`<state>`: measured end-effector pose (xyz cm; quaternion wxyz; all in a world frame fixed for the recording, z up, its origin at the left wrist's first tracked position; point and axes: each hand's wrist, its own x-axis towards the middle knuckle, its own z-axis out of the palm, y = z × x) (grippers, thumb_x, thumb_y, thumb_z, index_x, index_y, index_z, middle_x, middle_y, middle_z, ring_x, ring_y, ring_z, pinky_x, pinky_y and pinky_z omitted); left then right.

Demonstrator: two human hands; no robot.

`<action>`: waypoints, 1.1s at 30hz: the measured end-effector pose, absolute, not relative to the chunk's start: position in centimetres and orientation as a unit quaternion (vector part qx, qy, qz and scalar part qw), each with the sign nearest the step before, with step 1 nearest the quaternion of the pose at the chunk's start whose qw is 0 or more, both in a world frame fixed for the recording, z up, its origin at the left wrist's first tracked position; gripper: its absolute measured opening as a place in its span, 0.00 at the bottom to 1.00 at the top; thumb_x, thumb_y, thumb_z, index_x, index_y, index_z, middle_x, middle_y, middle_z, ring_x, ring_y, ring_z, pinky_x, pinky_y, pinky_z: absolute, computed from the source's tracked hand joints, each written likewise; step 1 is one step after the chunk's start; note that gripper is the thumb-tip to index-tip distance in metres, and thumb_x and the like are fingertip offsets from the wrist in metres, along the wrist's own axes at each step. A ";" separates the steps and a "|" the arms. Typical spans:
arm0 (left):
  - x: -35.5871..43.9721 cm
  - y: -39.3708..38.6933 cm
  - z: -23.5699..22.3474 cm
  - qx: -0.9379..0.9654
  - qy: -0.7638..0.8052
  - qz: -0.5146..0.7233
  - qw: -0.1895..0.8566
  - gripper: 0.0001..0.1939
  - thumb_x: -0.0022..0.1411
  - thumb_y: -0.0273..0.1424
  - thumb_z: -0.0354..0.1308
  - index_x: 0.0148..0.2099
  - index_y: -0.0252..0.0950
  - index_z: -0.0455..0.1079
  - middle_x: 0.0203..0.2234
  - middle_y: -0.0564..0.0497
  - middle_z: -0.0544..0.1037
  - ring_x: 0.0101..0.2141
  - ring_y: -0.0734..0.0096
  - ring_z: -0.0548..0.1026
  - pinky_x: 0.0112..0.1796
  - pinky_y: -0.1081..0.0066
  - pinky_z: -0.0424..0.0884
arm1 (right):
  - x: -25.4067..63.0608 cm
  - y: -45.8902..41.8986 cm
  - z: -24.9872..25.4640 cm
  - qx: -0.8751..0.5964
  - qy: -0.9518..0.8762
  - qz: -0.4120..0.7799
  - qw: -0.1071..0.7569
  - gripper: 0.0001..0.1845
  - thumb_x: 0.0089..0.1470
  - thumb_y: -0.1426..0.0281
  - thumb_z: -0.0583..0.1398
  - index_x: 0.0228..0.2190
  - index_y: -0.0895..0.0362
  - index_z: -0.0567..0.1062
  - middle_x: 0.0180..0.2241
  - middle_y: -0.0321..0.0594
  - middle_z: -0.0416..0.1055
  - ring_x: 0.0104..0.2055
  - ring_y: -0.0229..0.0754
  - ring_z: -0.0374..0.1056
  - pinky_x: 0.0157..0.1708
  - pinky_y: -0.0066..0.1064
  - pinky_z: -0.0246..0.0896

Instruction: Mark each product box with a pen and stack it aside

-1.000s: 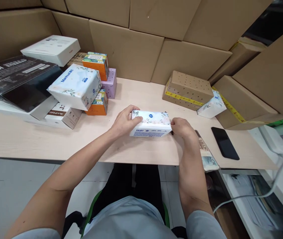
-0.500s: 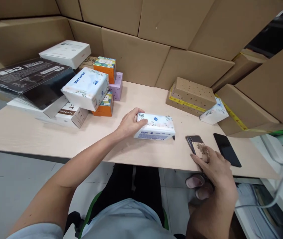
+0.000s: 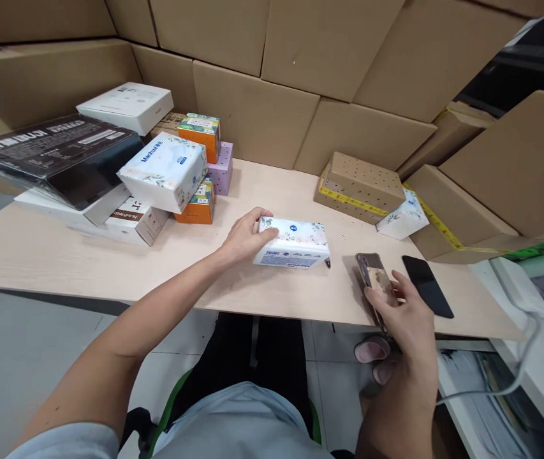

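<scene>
Tissues, a flat floral pack, lie on the table near its front edge, barcode side facing the person. Left hand rests against the pack's left end, fingers curled over the top corner, thumb low on the side, clasping it. Just right of the pack a small dark object lies on the wood, too small to identify. Right hand hovers at the table's edge, well apart from the pack, fingers wrapped around a phone in a patterned case, held tilted. Beside it a black phone lies flat. Farther back right, a perforated box with yellow tape leans over another tissue pack. At back left, a larger tissue pack sits tilted on orange boxes, by a purple box and stacked flat cartons.
</scene>
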<state>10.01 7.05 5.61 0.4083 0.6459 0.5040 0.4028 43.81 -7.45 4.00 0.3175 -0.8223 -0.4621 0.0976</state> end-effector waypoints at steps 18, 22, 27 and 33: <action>10.0 7.0 5.6 0.658 0.494 0.406 0.398 0.18 0.57 0.39 0.63 0.49 0.41 0.74 0.39 0.54 0.79 0.34 0.68 0.74 0.34 0.71 0.68 | 24.8 -8.9 5.4 -0.175 -0.067 0.847 0.497 0.36 0.52 0.43 0.63 0.52 0.56 0.77 0.50 0.46 0.80 0.45 0.43 0.75 0.45 0.34 0.74; 10.0 6.7 6.2 0.660 0.496 0.401 0.397 0.16 0.58 0.38 0.62 0.48 0.41 0.73 0.38 0.54 0.78 0.33 0.69 0.73 0.33 0.71 0.67 | 25.1 -8.3 5.0 -0.163 -0.108 0.837 0.511 0.38 0.54 0.38 0.58 0.52 0.53 0.76 0.50 0.44 0.80 0.43 0.42 0.75 0.42 0.36 0.75; 10.0 6.7 6.1 0.659 0.502 0.392 0.401 0.18 0.58 0.39 0.62 0.50 0.41 0.73 0.35 0.54 0.77 0.32 0.69 0.72 0.32 0.70 0.68 | 26.2 -7.2 4.4 -0.186 -0.132 0.822 0.521 0.37 0.53 0.39 0.58 0.53 0.51 0.74 0.49 0.45 0.79 0.42 0.44 0.74 0.41 0.39 0.75; 9.9 6.7 5.9 0.663 0.495 0.393 0.400 0.18 0.59 0.38 0.61 0.51 0.41 0.73 0.35 0.54 0.78 0.32 0.68 0.74 0.33 0.70 0.69 | 27.1 -6.2 4.5 -0.195 -0.152 0.817 0.522 0.34 0.54 0.43 0.60 0.53 0.52 0.75 0.50 0.45 0.78 0.42 0.44 0.74 0.43 0.41 0.74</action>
